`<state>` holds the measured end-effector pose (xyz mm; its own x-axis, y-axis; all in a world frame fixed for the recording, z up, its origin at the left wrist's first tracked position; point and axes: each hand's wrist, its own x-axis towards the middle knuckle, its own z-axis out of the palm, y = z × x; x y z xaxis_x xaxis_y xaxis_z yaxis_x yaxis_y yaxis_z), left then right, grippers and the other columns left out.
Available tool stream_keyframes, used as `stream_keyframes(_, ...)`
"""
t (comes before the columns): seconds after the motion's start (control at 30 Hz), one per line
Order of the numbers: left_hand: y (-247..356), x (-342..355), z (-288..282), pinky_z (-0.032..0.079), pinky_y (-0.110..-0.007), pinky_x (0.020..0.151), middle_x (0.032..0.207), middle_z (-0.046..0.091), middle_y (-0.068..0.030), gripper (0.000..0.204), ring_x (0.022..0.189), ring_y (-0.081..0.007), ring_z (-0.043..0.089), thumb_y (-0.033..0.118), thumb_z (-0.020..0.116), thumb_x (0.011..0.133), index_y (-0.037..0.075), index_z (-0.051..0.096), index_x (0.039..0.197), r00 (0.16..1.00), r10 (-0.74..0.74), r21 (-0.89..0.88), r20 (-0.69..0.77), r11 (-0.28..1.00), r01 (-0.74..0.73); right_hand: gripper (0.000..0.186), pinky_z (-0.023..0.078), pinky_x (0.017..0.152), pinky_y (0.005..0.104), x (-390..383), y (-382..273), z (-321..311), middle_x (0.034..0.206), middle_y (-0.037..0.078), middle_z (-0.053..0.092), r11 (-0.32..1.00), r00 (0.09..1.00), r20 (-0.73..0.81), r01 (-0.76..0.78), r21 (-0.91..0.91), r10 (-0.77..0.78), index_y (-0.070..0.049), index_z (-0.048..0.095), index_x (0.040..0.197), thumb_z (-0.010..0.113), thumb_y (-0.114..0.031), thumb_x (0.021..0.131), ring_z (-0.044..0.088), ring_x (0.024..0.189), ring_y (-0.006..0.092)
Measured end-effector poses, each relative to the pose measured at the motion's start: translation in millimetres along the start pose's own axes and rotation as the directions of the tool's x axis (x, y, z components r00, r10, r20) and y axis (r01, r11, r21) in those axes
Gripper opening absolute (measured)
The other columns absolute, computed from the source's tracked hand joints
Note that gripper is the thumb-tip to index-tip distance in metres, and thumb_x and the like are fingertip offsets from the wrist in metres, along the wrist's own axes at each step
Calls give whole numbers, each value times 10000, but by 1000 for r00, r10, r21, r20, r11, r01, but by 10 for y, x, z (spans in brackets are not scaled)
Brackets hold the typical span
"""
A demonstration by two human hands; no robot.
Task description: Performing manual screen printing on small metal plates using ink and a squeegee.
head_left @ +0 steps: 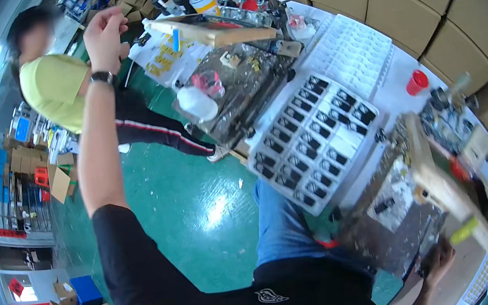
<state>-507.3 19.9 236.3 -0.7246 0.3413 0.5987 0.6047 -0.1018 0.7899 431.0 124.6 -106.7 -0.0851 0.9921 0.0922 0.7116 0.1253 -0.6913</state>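
A person is sitting at a cluttered white workbench (400, 97), seen from a camera on their head. Their left hand (104, 29) is lifting high into the air, fingers loosely curled and gripping nothing, a dark watch (101, 77) on the wrist. Their right hand (440, 259) is reaching low by the bench's near edge, seemingly touching the ink-spattered printing stand (393, 218) under a wooden screen frame (444, 185); whether it is grasping anything is hard to tell. Beside the frame, a white compartment tray (314, 135) is lying nearly full of small black parts, so most of that batch looks done, while an empty white tray (352, 51) is waiting beyond it. A red cup (416, 82) is standing near the bench's far edge. Open green floor (200, 197) is stretching to the left, where a person in a yellow shirt (54, 86) is standing close by.
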Motion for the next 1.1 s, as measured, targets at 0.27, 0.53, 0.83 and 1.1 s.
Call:
stream_keyframes(0.27, -1361, 2100, 885, 536, -289, 901, 1201, 727, -108, 456, 1027, -199, 692, 107, 669, 969, 63, 649, 1422, 751, -286, 541, 596, 834, -112, 446, 477, 963, 439, -398, -466, -370, 1185, 128, 656, 525, 922, 191, -353, 774, 338, -41, 629, 1422, 566, -234, 1025, 582, 1116, 278)
stream_keyframes(0.53, -2542, 2564, 1797, 519, -399, 1042, 1427, 643, -154, 597, 1278, -330, 644, 104, 678, 941, 133, 549, 1523, 616, -355, 695, 703, 528, -488, 718, 333, 1232, 618, -546, -772, -332, 1579, 158, 509, 157, 707, -44, -96, 983, 706, -113, 489, 1589, 428, -604, 1070, 451, 1470, 369)
stream_keyframes(0.83, -2742, 2772, 1985, 553, -385, 951, 1200, 760, -75, 476, 1071, -288, 714, 64, 687, 892, 133, 669, 1363, 434, -449, 595, 781, 322, -737, 532, 384, 1037, 540, -605, -2049, 259, 1325, 134, 547, 526, 728, -156, -313, 791, 668, -97, 538, 1402, 456, -503, 1068, 479, 1197, 329)
stream_keyframes(1.1, -989, 2194, 788, 550, -321, 845, 1073, 751, -67, 439, 901, -216, 678, 109, 685, 907, 93, 684, 1346, 674, -8, 599, 738, 467, -650, 305, 463, 776, 425, -144, -1750, 99, 978, 103, 611, 890, 935, -90, -293, 349, 343, -69, 615, 1164, 508, -335, 1061, 531, 834, 270)
